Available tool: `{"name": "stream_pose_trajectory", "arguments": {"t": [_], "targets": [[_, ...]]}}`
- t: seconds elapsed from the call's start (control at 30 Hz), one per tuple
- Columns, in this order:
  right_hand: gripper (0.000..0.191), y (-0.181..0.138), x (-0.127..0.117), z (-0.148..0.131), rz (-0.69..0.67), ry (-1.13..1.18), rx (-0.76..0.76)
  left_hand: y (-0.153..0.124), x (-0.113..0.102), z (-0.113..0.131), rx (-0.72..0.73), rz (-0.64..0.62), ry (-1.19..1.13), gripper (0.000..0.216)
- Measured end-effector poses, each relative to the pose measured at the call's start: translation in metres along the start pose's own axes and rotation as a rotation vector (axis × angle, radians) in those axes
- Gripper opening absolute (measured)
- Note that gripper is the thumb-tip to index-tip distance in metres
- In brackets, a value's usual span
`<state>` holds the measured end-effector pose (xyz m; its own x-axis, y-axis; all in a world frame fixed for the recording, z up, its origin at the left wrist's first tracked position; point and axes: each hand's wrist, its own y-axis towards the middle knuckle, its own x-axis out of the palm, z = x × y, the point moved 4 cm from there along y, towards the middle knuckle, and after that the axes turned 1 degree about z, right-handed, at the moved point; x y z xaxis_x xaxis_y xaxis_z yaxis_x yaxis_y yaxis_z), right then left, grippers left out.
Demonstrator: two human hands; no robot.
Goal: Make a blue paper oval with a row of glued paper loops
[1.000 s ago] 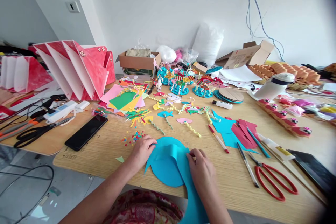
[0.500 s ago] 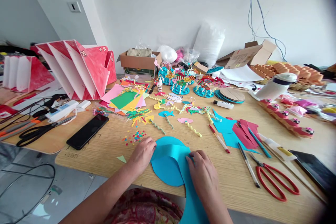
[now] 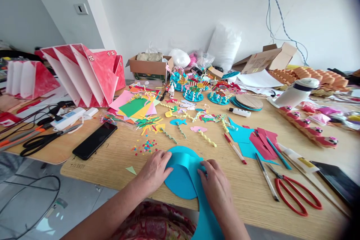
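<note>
A round blue disc [image 3: 178, 183] lies on the table in front of me. Over it arches a blue sheet of paper [image 3: 206, 210], whose long part hangs past the table's near edge. My left hand [image 3: 157, 169] is closed on the paper's curled left end, its thumb over the disc's left side. On the other side, my right hand [image 3: 216, 183] pinches the paper near its upper right corner, fingertips at the edge. Round paper bits [image 3: 147, 145] and a pale green paper scrap [image 3: 131, 170] lie near my left hand.
Red-handled scissors [image 3: 298, 191], a pen [image 3: 266, 176] and red paper pieces [image 3: 261, 144] lie to the right. A black phone [image 3: 95, 140] and black scissors [image 3: 42, 140] are at left. Paper fish with twisted stems [image 3: 178, 122] and blue-based crafts [image 3: 194, 92] sit farther back.
My left hand has shifted slightly right along the paper, and its thumb now shows over the disc. The paper's arch looks a little narrower. My right hand has hardly moved.
</note>
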<state>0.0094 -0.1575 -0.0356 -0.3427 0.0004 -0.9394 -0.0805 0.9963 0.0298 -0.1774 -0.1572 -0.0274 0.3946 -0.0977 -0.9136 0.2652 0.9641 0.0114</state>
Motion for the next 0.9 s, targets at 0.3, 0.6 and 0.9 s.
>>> {"name": "stream_pose_trajectory", "arguments": {"t": [0.3, 0.6, 0.9], "targets": [[0.041, -0.005, 0.002, -0.009, -0.058, -0.120, -0.183, -0.006, 0.001, 0.001, 0.162, -0.050, 0.102, 0.065], [0.036, -0.002, -0.001, 0.008, 0.019, 0.009, -0.043, -0.003, -0.004, 0.002, 0.228, -0.116, 0.174, 0.032], [0.051, 0.002, 0.004, 0.024, 0.011, 0.131, 0.108, 0.011, 0.000, 0.003, 0.213, 0.034, 0.121, 0.056]]}}
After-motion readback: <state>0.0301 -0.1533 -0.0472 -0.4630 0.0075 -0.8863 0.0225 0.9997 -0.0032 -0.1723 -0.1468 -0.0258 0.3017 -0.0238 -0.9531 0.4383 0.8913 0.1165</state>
